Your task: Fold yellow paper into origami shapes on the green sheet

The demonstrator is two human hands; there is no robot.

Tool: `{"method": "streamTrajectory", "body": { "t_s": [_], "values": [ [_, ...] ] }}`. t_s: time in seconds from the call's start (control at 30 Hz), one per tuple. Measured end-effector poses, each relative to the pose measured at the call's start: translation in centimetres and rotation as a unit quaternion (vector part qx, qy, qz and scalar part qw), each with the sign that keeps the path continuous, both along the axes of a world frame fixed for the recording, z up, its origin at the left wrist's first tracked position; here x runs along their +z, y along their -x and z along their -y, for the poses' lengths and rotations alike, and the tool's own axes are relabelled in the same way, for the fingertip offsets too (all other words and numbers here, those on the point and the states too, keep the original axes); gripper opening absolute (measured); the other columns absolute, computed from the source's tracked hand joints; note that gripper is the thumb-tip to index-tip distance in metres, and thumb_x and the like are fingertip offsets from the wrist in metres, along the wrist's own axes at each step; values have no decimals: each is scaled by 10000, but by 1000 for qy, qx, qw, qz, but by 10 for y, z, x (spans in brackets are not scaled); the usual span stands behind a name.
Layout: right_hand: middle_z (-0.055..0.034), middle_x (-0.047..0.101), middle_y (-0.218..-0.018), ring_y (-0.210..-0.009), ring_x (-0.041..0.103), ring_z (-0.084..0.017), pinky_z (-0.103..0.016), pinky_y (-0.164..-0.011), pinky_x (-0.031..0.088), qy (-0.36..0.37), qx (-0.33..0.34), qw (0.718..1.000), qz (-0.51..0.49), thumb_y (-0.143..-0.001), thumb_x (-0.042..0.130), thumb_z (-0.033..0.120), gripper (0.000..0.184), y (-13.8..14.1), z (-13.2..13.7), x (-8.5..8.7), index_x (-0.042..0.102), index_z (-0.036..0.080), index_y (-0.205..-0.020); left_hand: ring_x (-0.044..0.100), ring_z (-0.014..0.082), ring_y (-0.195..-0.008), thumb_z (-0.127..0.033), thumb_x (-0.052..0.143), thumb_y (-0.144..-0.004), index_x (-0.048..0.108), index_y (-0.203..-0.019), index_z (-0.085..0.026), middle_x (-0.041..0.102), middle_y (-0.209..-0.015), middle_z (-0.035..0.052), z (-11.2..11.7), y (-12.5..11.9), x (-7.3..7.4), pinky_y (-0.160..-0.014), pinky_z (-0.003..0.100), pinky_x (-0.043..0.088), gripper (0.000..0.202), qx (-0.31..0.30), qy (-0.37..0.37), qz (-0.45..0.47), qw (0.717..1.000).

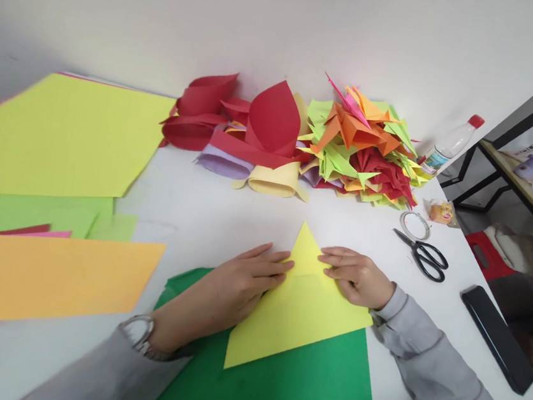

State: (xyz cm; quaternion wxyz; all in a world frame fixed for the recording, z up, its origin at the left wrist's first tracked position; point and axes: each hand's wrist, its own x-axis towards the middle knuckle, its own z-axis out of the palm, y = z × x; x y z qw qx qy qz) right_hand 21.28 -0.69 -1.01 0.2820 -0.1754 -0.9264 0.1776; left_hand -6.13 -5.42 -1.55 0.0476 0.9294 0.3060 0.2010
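A sheet of yellow paper (299, 316), folded to a point at its far end, lies over a green sheet (283, 388) in front of me. My left hand (242, 284) is at the sheet's left slanted edge, fingers together on it near the tip. On the opposite edge, my right hand (356, 276) has curled fingers gripping the paper just below the point. Both thumbs are mostly hidden, the left one under the hand. A watch (138, 333) is on my left wrist.
Large yellow sheets (62, 138) and an orange sheet (50, 278) lie left. Red curled paper shapes (273, 120) and a heap of folded paper pieces (363, 147) stand by the wall. Rightward are scissors (426, 255), a tape roll (415, 225), a bottle (450, 144) and a black case (496, 338).
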Motion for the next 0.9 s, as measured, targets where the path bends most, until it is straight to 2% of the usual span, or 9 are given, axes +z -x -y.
{"method": "streamTrajectory", "body": {
  "t_s": [0.17, 0.3, 0.47, 0.57, 0.63, 0.73, 0.83, 0.9],
  "values": [
    [-108, 705, -1131, -1188, 591, -209, -403, -984, 518, 4, -4, 1000, 23, -812, 466, 50, 271, -7, -4, -1, 690, 183, -887, 534, 160, -1246, -7, 309, -874, 683, -1066, -159, 675, -1215, 67, -1, 0, 2, -1132, 413, 376, 447, 5, 4, 2, 1000],
    [-72, 716, -1118, -1165, 606, -231, -445, -983, 479, -45, -29, 997, 54, -820, 478, 75, 239, -7, -3, -1, 684, 190, -860, 550, 159, -1225, -18, 307, -892, 683, -1053, -148, 682, -1200, 76, -1, -1, 0, -1128, 410, 381, 429, 0, -9, 11, 1000],
    [-39, 725, -1098, -1115, 631, -213, -439, -987, 432, -83, -54, 993, 59, -798, 495, 89, 196, -2, 2, 0, 654, 201, -788, 567, 173, -1194, -40, 356, -890, 691, -924, -175, 706, -1141, 53, 0, -6, -3, -1111, 441, 383, 363, 22, -12, 36, 999],
    [-46, 719, -1112, -1113, 629, -208, -431, -988, 418, -97, -67, 991, 65, -805, 486, 95, 194, -1, 4, -1, 651, 199, -796, 589, 195, -1138, -58, 380, -890, 683, -859, -169, 708, -1112, 58, 3, -14, 1, -1087, 455, 393, 324, 40, -33, 39, 998],
    [-43, 725, -1094, -1110, 628, -206, -428, -994, 413, -100, -73, 990, 63, -806, 484, 97, 196, -2, 4, -2, 652, 197, -804, 594, 215, -1096, -82, 394, -888, 678, -932, -157, 700, -1096, 79, 6, -22, 6, -1055, 465, 415, 296, 53, -44, 33, 997],
    [-42, 733, -1064, -1126, 613, -207, -437, -1007, 402, -103, -73, 989, 72, -805, 473, 101, 238, -3, 5, -2, 669, 197, -899, 589, 234, -1039, -141, 430, -888, 651, -1061, -147, 669, -1069, 102, 11, -33, 10, -1003, 471, 444, 281, 75, -39, 8, 996],
    [-56, 722, -1085, -1160, 583, -226, -467, -1015, 388, -127, -71, 983, 111, -838, 473, 134, 303, 0, 10, 2, 664, 209, -1060, 574, 244, -1023, -183, 467, -886, 653, -1039, -154, 648, -1042, 98, 15, -42, 10, -1010, 490, 425, 243, 97, -49, -12, 994],
    [-80, 707, -1103, -1154, 578, -250, -488, -1009, 389, -162, -74, 973, 146, -860, 486, 160, 290, 6, 17, 5, 669, 215, -1079, 564, 259, -1024, -181, 484, -876, 651, -1030, -136, 646, -1025, 101, 17, -48, 7, -1013, 503, 414, 232, 106, -73, -21, 992]
  ]
}}
